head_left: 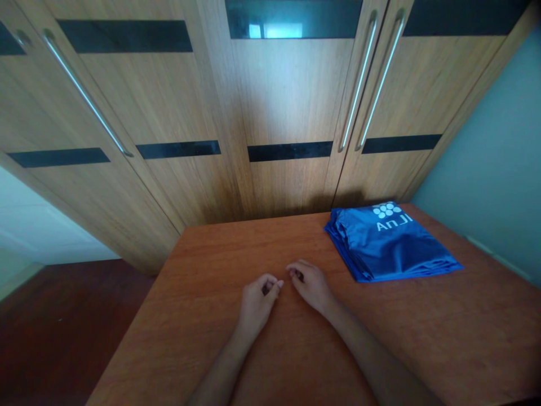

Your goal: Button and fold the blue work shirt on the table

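My left hand (258, 299) rests on the brown wooden table (228, 248), its fingers curled in and the thumb near the index fingertip. Close beside it, a small gap away, lies my right hand (310, 283), also loosely curled with thumb and fingers together. I see nothing in either hand. To the right of my right hand, apart from it, is a folded piece of shiny blue fabric (389, 245). White dots and mirrored white letters are printed on its top, and its layers show along the left and front edges.
A wooden wardrobe (291, 96) with dark strips and long metal handles stands right behind the table. A pale blue wall (494, 152) borders the right side. Past the table's left edge the dark red floor (76, 327) shows.
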`<action>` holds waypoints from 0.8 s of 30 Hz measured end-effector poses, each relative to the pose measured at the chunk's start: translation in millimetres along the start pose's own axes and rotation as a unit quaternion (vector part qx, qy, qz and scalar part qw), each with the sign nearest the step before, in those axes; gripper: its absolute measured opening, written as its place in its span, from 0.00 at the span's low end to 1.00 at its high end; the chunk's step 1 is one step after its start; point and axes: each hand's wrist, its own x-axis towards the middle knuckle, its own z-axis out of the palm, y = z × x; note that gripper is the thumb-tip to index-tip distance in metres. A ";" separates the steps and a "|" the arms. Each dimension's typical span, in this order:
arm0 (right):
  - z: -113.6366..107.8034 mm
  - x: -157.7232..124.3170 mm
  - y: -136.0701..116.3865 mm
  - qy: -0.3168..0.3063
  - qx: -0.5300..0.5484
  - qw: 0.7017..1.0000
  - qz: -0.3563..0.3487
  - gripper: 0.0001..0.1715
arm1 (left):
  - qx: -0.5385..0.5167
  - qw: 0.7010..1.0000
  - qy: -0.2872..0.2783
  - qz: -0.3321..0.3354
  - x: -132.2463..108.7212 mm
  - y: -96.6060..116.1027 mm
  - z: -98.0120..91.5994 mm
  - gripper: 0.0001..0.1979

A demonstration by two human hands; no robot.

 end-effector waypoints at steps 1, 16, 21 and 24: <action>0.1 0.1 -0.1 0.000 0.000 1.000 0.000 0.14 | -0.004 1.000 -0.007 0.004 -0.4 0.1 -0.3 0.14; 0.7 1.7 -0.4 0.002 0.017 1.000 0.006 0.14 | -0.001 1.000 0.004 0.005 2.1 -3.6 0.2 0.08; -0.4 2.3 0.0 0.003 0.007 1.000 0.003 0.14 | 0.020 1.000 0.001 -0.001 2.7 -2.0 -0.2 0.13; -0.1 2.4 1.0 0.002 0.010 1.000 0.003 0.15 | 0.026 1.000 -0.011 0.000 2.2 -1.2 -0.3 0.14</action>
